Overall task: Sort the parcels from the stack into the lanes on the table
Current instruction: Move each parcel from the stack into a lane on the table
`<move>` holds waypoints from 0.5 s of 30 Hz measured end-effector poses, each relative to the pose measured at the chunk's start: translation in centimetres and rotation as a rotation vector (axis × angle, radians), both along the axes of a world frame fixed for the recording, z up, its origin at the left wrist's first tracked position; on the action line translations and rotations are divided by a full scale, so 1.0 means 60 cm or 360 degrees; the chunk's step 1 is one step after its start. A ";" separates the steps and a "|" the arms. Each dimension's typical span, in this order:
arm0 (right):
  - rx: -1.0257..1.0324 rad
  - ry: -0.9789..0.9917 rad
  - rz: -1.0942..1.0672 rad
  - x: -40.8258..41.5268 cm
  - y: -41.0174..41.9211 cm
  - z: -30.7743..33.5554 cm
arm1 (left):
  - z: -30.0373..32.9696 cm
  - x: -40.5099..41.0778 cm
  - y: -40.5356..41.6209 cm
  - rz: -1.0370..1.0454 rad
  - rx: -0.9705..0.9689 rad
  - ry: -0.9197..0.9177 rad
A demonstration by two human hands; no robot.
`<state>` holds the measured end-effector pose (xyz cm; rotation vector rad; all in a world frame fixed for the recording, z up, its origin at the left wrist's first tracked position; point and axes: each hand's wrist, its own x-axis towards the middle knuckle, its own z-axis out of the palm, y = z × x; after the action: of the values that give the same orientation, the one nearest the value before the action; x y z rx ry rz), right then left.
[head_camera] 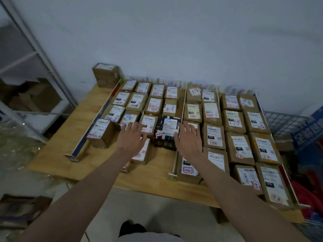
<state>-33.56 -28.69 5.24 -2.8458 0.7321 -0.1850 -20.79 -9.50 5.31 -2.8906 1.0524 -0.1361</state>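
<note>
Both hands hover with fingers spread and nothing grasped over the desk (97, 105): the left hand (131, 135) above brown parcels, the right hand (187, 137) just beside a black parcel (167, 131) lying in the second lane. Around them, labelled parcels fill the lanes in rows between thin dividers (181, 117). A small stack (106, 75) waits at the far left corner. Placement looks complete; the next move likely calls for reaching back to that stack.
</note>
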 end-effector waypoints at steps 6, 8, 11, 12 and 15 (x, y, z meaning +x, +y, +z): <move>-0.0026 0.0002 0.0059 0.079 0.086 0.009 | 0.010 0.063 0.090 0.0071 -0.0071 -0.0042; -0.0014 -0.0002 0.0045 0.110 0.121 0.010 | 0.008 0.092 0.126 0.0084 -0.0086 -0.0033; -0.0025 0.0017 0.0048 0.153 0.180 0.008 | 0.007 0.135 0.185 0.0061 -0.0141 -0.0018; -0.0014 0.0018 0.0044 0.167 0.199 0.007 | 0.007 0.150 0.205 0.0048 -0.0171 -0.0023; 0.0006 0.0002 0.0009 0.211 0.258 0.004 | 0.008 0.194 0.264 0.0021 -0.0237 -0.0028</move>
<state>-20.91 -13.19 5.50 -2.8443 0.7233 -0.1811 -9.15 6.33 5.81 -3.0208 1.0634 -0.2491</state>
